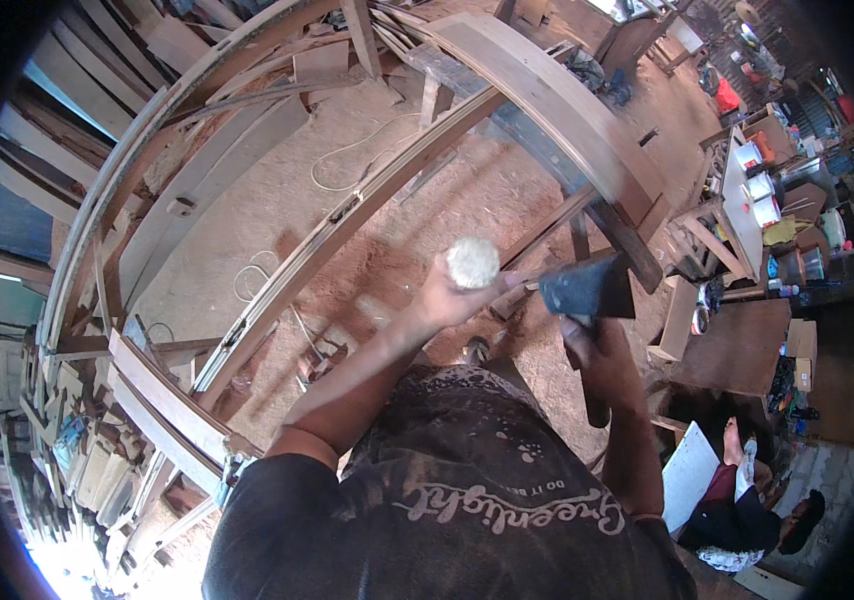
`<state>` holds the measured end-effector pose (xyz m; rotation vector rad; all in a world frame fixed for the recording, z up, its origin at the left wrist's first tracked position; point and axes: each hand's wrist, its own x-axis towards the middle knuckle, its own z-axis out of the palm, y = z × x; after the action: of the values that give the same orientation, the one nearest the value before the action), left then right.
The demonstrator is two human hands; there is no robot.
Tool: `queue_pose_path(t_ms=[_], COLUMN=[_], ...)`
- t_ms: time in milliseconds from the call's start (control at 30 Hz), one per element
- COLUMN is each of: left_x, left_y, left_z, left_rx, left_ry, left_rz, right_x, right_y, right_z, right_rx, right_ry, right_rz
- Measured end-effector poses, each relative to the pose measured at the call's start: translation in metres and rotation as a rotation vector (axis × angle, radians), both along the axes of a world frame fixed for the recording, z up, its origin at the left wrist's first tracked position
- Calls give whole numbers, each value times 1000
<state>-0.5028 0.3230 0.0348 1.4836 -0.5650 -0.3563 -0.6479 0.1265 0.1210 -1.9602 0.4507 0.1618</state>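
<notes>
My left hand [439,298] is wrapped round a pale, round-ended piece [473,262], seen nearly end-on; its kind and length cannot be made out. To the right, my right hand [604,355] grips a hatchet [592,288]. Its dark, broad blade is up, with the handle showing below the fist. The blade is close to the left hand's fingers and a small gap seems to part it from the pale piece. Beyond both hands, a long grooved wooden rail [347,215] runs diagonally across the frame work.
A wide curved board [557,100] lies on a bench at the far side. Stacked timber [87,75] leans at the left. On the right stands a cluttered white-topped table [742,210]. A person [747,515] sits at the lower right. Cords [347,180] lie on the dusty floor.
</notes>
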Motion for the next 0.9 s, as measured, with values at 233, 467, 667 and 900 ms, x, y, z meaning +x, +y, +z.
queue_pose_path(t_ms=[233,467,667,900], left_x=[-31,-30,-33,-34], left_y=[0,-19,-18,-9], left_z=[-75,-77,-47,-60], left_rx=[-44,-180,-204,51], left_ry=[-12,-235,151,-157], left_rz=[206,117,96,151], right_x=[38,34,39,31], right_y=[24,32,26,4], right_z=[77,58,77,22], right_rx=[-117,-529,-386,-352], right_ry=[-423,-417,-425,-331], right_rz=[189,608,459,407])
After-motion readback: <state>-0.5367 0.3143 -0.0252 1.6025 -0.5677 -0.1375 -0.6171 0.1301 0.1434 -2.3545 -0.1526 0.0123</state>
